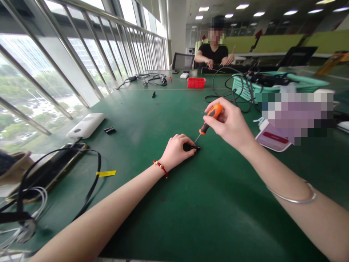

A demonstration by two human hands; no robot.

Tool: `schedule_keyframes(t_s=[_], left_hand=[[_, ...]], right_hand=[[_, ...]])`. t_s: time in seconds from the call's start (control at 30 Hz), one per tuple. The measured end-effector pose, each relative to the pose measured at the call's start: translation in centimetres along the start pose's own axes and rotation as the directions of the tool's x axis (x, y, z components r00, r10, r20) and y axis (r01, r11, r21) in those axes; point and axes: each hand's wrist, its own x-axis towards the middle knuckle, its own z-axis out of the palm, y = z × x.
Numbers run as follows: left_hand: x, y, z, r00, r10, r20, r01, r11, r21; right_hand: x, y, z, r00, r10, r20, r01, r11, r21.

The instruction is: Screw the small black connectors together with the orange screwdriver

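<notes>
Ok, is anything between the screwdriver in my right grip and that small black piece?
Nothing visible: the screwdriver slants straight down from your right grip to the black piece. Your left grip holds that piece close beside the screwdriver's line, not across it.

on your counter (131,120), a small part (197,148) sits in your left hand (177,149), below the screwdriver (203,128) in your right hand (231,122). to the left lies a rounded device (87,125), a small block (109,130) just right of it. behind your hands stands a tray (196,83), left of a basket (241,87) holding cables (268,78); a person (216,54) is across from you.
</notes>
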Motion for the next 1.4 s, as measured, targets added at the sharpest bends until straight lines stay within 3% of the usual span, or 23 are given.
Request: schedule_keyframes(t_s=[0.27,0.53,0.77,1.0,1.23,1.4], left_hand=[[0.05,-0.35,0.29,1.000,0.025,-0.016,-0.025,1.000,-0.008],[0.13,-0.31,0.20,1.000,0.020,-0.014,-0.020,1.000,-0.002],[0.05,-0.32,0.27,1.000,0.016,-0.018,-0.016,1.000,-0.007],[0.08,-0.31,0.30,1.000,0.012,-0.016,-0.012,1.000,-0.004],[0.11,-0.16,0.20,1.000,0.013,-0.018,-0.013,1.000,-0.008],[0.09,-0.13,0.19,1.000,0.012,-0.017,-0.013,1.000,-0.011]], right_hand=[[-0.15,-0.17,0.11,0.999,0.047,-0.028,-0.051,0.986,-0.162],[0.03,0.09,-0.03,0.999,0.036,0.039,-0.034,0.998,-0.052],[-0.17,-0.21,0.04,0.996,0.076,0.040,-0.068,0.983,-0.172],[-0.02,0.04,0.17,0.998,0.026,0.053,-0.025,0.999,-0.020],[-0.35,-0.43,0.16,1.000,0.029,0.011,-0.026,0.984,-0.176],[-0.28,-0.39,0.10,0.998,-0.002,0.059,0.008,0.994,-0.110]])
